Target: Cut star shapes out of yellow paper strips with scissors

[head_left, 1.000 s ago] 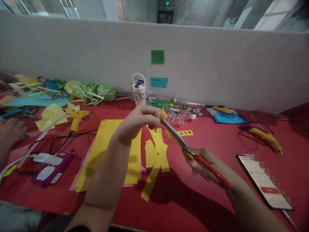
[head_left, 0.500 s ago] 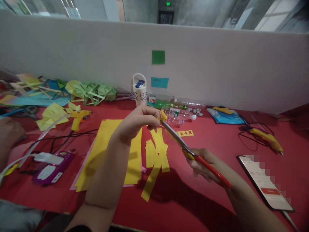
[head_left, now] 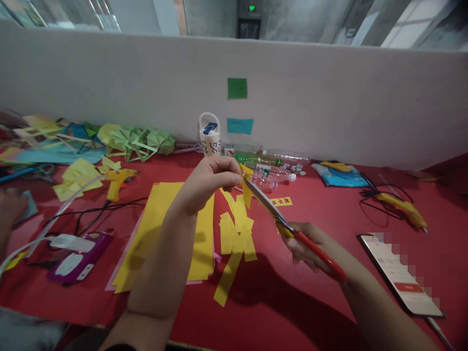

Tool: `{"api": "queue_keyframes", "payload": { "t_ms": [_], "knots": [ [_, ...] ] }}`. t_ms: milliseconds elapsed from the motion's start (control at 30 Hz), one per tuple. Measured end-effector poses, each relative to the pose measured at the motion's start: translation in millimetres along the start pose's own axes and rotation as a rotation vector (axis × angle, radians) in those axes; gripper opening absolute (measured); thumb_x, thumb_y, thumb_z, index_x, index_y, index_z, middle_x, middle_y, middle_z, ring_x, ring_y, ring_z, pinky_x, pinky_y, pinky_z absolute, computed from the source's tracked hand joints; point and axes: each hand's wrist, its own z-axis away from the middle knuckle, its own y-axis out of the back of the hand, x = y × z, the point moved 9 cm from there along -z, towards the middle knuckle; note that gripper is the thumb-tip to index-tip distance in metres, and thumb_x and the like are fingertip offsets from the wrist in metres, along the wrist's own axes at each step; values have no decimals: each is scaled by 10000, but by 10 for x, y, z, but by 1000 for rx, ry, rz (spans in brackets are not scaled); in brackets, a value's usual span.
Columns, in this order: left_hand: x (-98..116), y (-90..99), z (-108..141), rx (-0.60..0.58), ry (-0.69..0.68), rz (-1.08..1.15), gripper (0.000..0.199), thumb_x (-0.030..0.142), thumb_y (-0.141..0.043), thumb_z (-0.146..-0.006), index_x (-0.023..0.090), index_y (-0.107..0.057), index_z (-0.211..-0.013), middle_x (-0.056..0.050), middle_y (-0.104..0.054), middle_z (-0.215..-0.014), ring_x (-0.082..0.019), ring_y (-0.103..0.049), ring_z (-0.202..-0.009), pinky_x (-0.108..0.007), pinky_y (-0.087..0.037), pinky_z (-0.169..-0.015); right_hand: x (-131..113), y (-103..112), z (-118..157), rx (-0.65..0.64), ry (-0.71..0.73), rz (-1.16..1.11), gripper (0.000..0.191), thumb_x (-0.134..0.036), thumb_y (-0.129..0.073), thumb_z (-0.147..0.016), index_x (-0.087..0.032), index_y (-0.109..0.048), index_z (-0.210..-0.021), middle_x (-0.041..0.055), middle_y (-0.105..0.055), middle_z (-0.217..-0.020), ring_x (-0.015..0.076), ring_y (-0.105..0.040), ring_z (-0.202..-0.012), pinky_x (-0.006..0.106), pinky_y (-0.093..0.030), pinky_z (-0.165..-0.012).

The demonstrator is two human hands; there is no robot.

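Left hand (head_left: 215, 178): raised over the red table (head_left: 204, 324), grip pinched, thumb against fingers, on the yellow piece (head_left: 247, 196).
Yellow piece: at the left fingertips, in front of the bottles (head_left: 272, 171); narrow part hanging down. Overlapped by the tips of the scissors (head_left: 298, 236); cutting or not, cannot tell.
Right hand (head_left: 307, 243): grip wrapped around the red handles.
Scissors: pointed up and leftward; blades close together, exact gap too small to tell.
Strips (head_left: 237, 214): yellow, heaped loosely on the table, just right of the sheets.
Sheets (head_left: 157, 219): yellow stack over pink, partly behind left forearm.
Star strip (head_left: 283, 201): flat, beyond the blades.
Tumbler (head_left: 211, 139): upright, near the partition (head_left: 310, 97), left of the bottles.
Phone (head_left: 400, 280): face up, right of right forearm.
Co-worker's hand (head_left: 10, 207): at left edge, blurred, beside a blue piece (head_left: 29, 207).
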Motion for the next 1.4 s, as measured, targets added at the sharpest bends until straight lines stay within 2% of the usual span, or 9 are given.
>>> {"api": "queue_keyframes", "payload": {
  "t_ms": [100, 200, 267, 433, 667, 900, 1000, 1200, 1400],
  "knots": [
    [80, 13, 10, 57, -79, -14, 97, 211, -664, -617, 186, -613, -539, 2, -539, -637, -120, -491, -643, -270, -402, -612, -56, -3, -8, 12, 31, 4, 581, -766, -577, -756, -219, -402, -669, -67, -437, -497, 37, -335, -330, 194, -219, -320],
    [132, 14, 28, 119, -137, -12, 88, 220, -695, -611, 181, -630, -566, -34, -605, -858, -166, -563, -855, -289, -453, -730, -95, -23, -17, 14, 74, -24, 564, -746, -576, -768, -220, -402, -659, -57, -448, -515, 39, -347, -338, 192, -212, -311],
    [136, -17, 33, 120, -150, -3, 96, 227, -693, -619, 178, -623, -575, -39, -610, -892, -178, -567, -898, -304, -458, -783, -87, -46, -20, 6, 79, -61, 527, -693, -599, -785, -223, -397, -660, -71, -419, -516, 41, -340, -343, 186, -215, -311],
    [135, -67, 37, 92, -178, 16, 107, 221, -666, -647, 180, -595, -578, -13, -574, -769, -152, -543, -782, -298, -445, -735, -106, -92, -10, -20, 94, -78, 506, -662, -591, -812, -222, -395, -660, -95, -362, -490, 41, -303, -353, 181, -218, -340],
    [178, -90, 57, 64, -209, -27, 107, 203, -649, -675, 189, -582, -592, 1, -542, -680, -137, -504, -689, -285, -416, -647, -170, -116, 7, -28, 165, -82, 527, -686, -598, -804, -204, -424, -683, -74, -387, -601, 29, -324, -380, 186, -238, -353],
    [271, -78, 108, 114, -277, -183, 125, 173, -612, -715, 192, -566, -600, 4, -542, -658, -135, -490, -677, -303, -398, -658, -91, -22, 69, 16, 31, -27, 539, -716, -586, -793, -211, -421, -709, -64, -449, -548, 45, -343, -385, 187, -230, -352],
    [303, -63, 120, 151, -285, -219, 145, 166, -609, -716, 190, -555, -583, 11, -530, -630, -121, -460, -634, -295, -370, -613, -71, 38, 81, 14, 38, -39, 548, -729, -575, -792, -202, -456, -703, -55, -471, -522, 49, -377, -363, 189, -253, -339],
    [178, -63, 89, 170, -167, -107, 151, 191, -635, -713, 186, -586, -570, 17, -541, -565, -101, -477, -546, -259, -386, -520, -114, -14, 45, -1, 132, -87, 550, -729, -535, -821, -203, -465, -675, -78, -431, -481, 38, -330, -319, 179, -243, -312],
    [17, -42, 54, 200, -14, 168, 150, 220, -690, -654, 171, -565, -587, -10, -673, -685, -123, -620, -636, -282, -545, -665, -167, -4, 41, 32, 108, -65, 570, -746, -565, -791, -198, -471, -666, -65, -464, -519, 28, -317, -321, 192, -291, -334]
  ]
}}
